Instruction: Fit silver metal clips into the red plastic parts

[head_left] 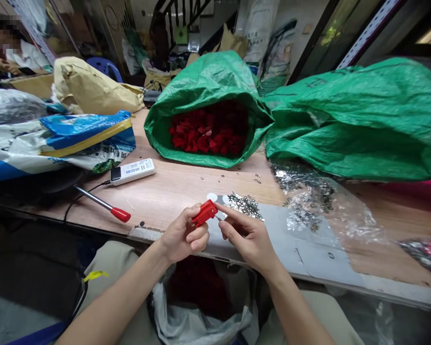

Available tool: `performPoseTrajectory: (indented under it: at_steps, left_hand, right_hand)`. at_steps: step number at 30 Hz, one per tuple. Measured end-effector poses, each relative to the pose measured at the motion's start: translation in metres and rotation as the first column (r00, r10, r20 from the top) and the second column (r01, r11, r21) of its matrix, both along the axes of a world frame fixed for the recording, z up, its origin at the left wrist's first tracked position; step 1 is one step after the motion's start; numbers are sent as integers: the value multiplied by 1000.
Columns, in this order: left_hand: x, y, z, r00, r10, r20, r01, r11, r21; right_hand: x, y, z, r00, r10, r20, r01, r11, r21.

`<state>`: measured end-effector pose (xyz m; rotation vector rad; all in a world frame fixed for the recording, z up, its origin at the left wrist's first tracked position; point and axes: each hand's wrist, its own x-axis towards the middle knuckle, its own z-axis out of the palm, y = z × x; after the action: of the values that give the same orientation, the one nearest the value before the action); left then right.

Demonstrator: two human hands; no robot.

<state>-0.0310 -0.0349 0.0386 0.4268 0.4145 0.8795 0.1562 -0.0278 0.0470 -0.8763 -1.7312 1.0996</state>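
Observation:
My left hand (183, 232) grips a small red plastic housing (204, 213) between thumb and fingers, above the front edge of the table. My right hand (249, 235) is pinched around a thin metal piece (218, 218), its tip at the right side of the housing. My right index finger reaches to the housing's upper right corner. What exactly the metal piece is I cannot make out. Just behind my right hand lies a pile of small shiny metal parts (244, 205). Below my hands, an open whitish sack (165, 316) with red pieces inside stands between my legs.
A green sack (208, 76) full of red pieces opens toward me, with another green sack (362, 120) to its right. A clear bag of metal parts (309, 201) lies at right. A red-handled lever (120, 214) and white power bank (133, 171) are left. A person (25, 55) sits far left.

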Motion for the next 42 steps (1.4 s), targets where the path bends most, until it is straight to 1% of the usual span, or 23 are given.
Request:
performPoseTrajectory:
  at_steps: [4,7,10,12,14,16,18,20,21,22,23,24,25,26,27,28,30,32,34,36,38,39,42]
  left_hand:
    - [-3,2,-5,992,-87,97,83,996,45]
    - [-5,4,-7,985,-110,137,99,992,79]
    - [-4,4,-10,986,-102,135,88,990,106]
    - [-1,4,-13,988,-91,124,75,989,127]
    - [1,4,-15,992,-67,108,50,987,155]
    - [2,3,-14,993,-59,100,37,977,208]
    - [0,-1,-8,994,-94,57,72,951,300]
    - [-3,-10,0,972,-169,-164,225,870,438]
    - [-4,-15,2,920,-159,-359,335,795,505]
    - [-4,-21,2,809,-85,-581,464,699,544]
    - [-3,-26,-1,656,98,-749,558,605,568]
    - [0,-31,-8,484,293,-825,642,522,561]
    - [4,-36,-17,344,381,-858,754,433,494]
    - [9,-39,-28,210,463,-861,830,381,407]
    - [14,-41,-40,119,511,-851,885,335,325]
    - [19,-42,-51,74,538,-839,909,310,279]
    - [25,-40,-65,108,557,-823,912,274,305]
    - [25,-35,-67,223,517,-826,891,236,388]
    - [21,-28,-57,366,426,-828,848,215,485]
    - [13,-21,-42,499,283,-819,789,242,564]
    - [7,-15,-28,614,127,-779,720,314,619]
    - [4,-13,-22,657,63,-751,682,375,628]
    - [1,-6,-14,757,-88,-648,555,609,566]
  right_hand:
    - [-1,-1,2,1000,9,-18,-8,999,40]
    - [-2,-2,4,999,-32,27,27,983,181]
    - [-4,-5,5,993,-100,57,75,937,341]
    - [-8,-8,3,990,-138,30,117,925,362]
    - [-12,-11,0,984,-172,-36,176,951,254]
    - [-15,-10,-5,965,-215,-149,215,976,-12]
    - [-16,-6,-8,918,-292,-268,204,928,-312]
    - [-12,2,-7,858,-388,-337,198,855,-479]
    - [-9,6,-6,831,-429,-353,214,834,-508]
    - [-5,10,-4,809,-462,-363,239,823,-516]
    - [-1,14,-3,794,-484,-368,261,818,-512]
    - [3,17,-1,785,-497,-369,279,816,-505]
    - [7,21,0,782,-505,-365,294,816,-498]
    - [11,24,0,788,-506,-352,305,816,-492]
    - [14,27,1,799,-506,-326,319,815,-483]
    - [16,31,0,819,-500,-281,338,817,-468]
    - [17,44,1,869,-481,-113,413,834,-367]
    - [14,63,4,864,-472,174,492,865,-95]
    - [7,90,10,745,-515,424,474,856,208]
    - [-3,124,18,630,-564,534,450,825,341]
    - [-14,159,26,548,-596,587,478,799,364]
    - [-19,175,30,508,-605,613,495,788,367]
    - [-28,216,37,409,-595,692,552,765,331]
